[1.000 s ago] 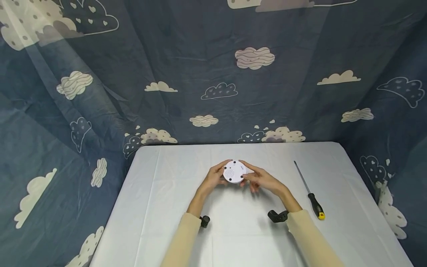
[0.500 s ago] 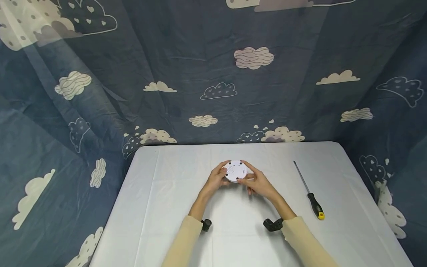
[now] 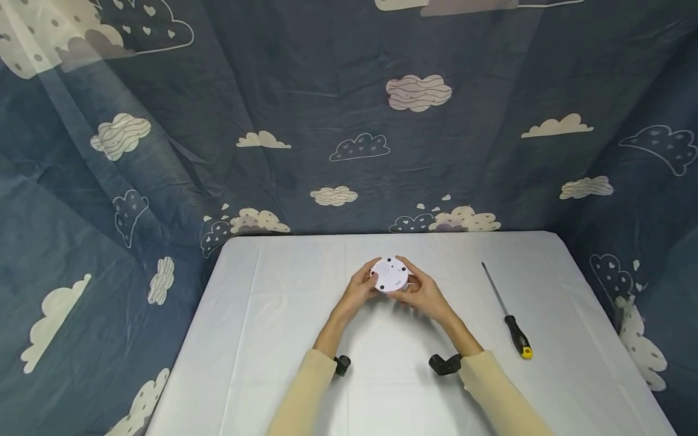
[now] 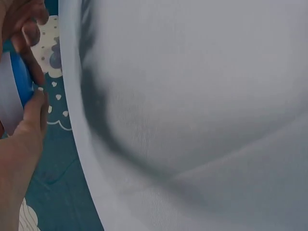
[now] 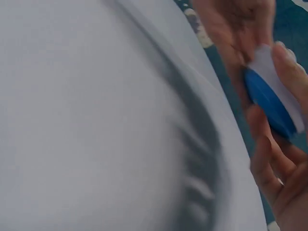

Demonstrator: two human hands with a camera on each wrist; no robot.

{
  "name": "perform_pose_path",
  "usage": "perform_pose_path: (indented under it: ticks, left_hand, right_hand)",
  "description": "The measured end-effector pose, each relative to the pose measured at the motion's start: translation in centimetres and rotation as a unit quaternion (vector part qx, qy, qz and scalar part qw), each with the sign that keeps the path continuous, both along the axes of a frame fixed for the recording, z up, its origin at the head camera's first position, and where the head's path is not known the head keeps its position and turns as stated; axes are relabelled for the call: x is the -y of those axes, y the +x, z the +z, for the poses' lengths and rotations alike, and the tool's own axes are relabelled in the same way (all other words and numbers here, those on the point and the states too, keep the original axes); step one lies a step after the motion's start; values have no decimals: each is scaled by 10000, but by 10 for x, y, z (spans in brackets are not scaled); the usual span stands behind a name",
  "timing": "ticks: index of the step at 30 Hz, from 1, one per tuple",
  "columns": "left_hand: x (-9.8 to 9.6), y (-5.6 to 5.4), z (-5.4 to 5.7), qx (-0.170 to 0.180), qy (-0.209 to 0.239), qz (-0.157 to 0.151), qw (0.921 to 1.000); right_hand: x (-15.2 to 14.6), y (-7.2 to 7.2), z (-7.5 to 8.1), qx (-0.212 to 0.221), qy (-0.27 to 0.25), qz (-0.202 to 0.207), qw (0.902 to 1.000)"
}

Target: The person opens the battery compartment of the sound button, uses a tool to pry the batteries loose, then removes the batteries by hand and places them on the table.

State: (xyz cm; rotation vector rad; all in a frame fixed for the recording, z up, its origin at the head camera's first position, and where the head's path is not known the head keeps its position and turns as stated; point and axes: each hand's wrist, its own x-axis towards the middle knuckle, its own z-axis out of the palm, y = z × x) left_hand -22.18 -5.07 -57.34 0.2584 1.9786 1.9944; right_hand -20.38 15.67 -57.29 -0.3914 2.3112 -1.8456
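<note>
A round white plastic device (image 3: 394, 278) is held up over the far half of the table. Its white face, with a patch of small speaker holes and several dark round spots, is turned toward the head camera. The other side is blue, as the blue part (image 5: 269, 102) in the right wrist view shows. My left hand (image 3: 357, 293) grips the left edge, thumb on the white face. My right hand (image 3: 428, 298) pinches the right edge between thumb and fingers. In the left wrist view the device (image 4: 8, 98) is cut off by the frame's left edge.
A screwdriver (image 3: 515, 335) with a black and yellow handle lies on the right of the white-covered table (image 3: 272, 339), its shaft pointing away. A dark blue cloud-patterned curtain (image 3: 305, 103) hangs behind and at both sides. Each wrist carries a black camera mount (image 3: 445, 364).
The device has turned clockwise between my hands, its speaker holes moving from lower left to upper left. My right hand has shifted its grip along the edge. The screwdriver lies still.
</note>
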Motion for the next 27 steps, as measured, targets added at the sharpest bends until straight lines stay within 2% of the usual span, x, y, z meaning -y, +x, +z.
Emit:
perform_pose_path:
  ticks: [3,5,7,12,15,17,20,24,27]
  left_hand:
    - [-6,0,-1,-56,-17,182,9998]
    - [-7,0,1,-117,-199,306,9993]
    - [-6,-2,3,-158,-407,318,9985]
    - [3,-6,7,-177,-923,20,9956]
    - [7,-7,8,-301,-1049,-137,9939]
    - [7,-8,7,-451,-997,-112,9939]
    - [3,-7,3,-522,-690,66,9962]
    - [-4,-4,-1,-263,-362,242,9987]
    - [-7,-3,-3,-169,-401,240,9988]
  right_hand:
    - [8,2,-5,-191,133,-437,9988]
    - [9,3,-6,-136,226,-462,9986]
    - [5,2,-6,-25,324,-279,9991]
    - [-4,-1,-2,86,766,31,9970]
    - [-4,-2,-1,-18,958,-44,9954]
    - [-1,-2,-1,-191,1012,-229,9944]
    - [7,0,-3,-483,1056,-754,9904]
    - [16,2,-5,-778,1271,-1409,9787]
    - [17,2,-5,-852,1517,-1554,9724]
